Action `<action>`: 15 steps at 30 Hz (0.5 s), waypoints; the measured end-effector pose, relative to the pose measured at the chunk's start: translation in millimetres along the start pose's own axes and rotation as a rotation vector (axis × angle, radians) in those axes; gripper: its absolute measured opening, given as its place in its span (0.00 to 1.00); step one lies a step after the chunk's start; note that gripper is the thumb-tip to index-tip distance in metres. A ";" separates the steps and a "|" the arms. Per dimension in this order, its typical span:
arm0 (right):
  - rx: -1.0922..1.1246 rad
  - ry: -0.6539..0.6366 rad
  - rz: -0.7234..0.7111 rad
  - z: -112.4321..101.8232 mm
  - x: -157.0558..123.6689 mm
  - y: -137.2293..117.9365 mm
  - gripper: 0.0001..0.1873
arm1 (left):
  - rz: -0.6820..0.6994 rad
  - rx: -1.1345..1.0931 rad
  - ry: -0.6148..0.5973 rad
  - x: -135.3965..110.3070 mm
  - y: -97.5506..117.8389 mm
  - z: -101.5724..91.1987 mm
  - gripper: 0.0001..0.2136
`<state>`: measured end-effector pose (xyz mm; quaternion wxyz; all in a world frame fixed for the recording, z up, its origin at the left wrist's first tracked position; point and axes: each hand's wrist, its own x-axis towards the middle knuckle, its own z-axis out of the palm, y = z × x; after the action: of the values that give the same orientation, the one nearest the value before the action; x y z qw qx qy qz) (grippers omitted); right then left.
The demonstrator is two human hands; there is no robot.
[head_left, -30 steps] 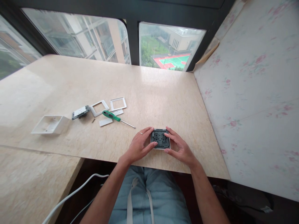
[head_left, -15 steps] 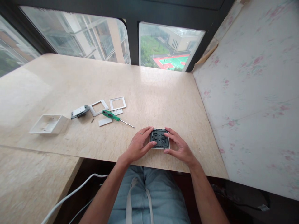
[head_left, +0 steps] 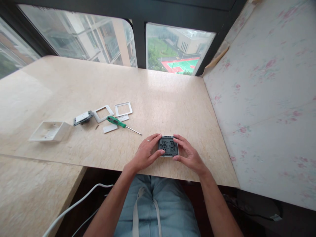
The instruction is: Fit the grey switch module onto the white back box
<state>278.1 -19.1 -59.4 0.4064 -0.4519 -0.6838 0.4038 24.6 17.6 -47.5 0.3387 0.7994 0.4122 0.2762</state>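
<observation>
Near the front edge of the stone sill, a wall switch [head_left: 168,146] with its dark grey inner mechanism facing up sits between both hands. My left hand [head_left: 149,152] grips its left side, thumb on the lower left corner and a ring on one finger. On the opposite side, my right hand [head_left: 189,153] holds the switch with fingers at the upper right and thumb at the lower right. White edging shows around the grey part. The underside of the switch is hidden.
Left of the hands lie a green-handled screwdriver [head_left: 118,122], two white frames [head_left: 103,114], white cover strips [head_left: 110,128], a small screw [head_left: 96,127], another switch module [head_left: 83,118] and a white mounting box [head_left: 49,131]. A flowered wall [head_left: 261,105] bounds the right side.
The view has shifted very slightly. Both hands keep their hold on the switch, and the right index finger has drawn back a little from its inner face.
</observation>
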 end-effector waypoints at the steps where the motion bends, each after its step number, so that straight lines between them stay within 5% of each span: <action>1: -0.009 -0.001 0.000 -0.1 0.0 -0.9 0.33 | -0.003 -0.003 0.000 -0.1 0.3 -0.1 0.28; 15: -0.030 0.025 0.038 4.1 0.1 -6.0 0.23 | 0.001 -0.013 0.039 0.9 1.6 0.9 0.28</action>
<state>272.5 -21.4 -55.2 0.4001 -0.4760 -0.6760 0.3954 26.5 17.3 -46.6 0.3357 0.7917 0.4167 0.2948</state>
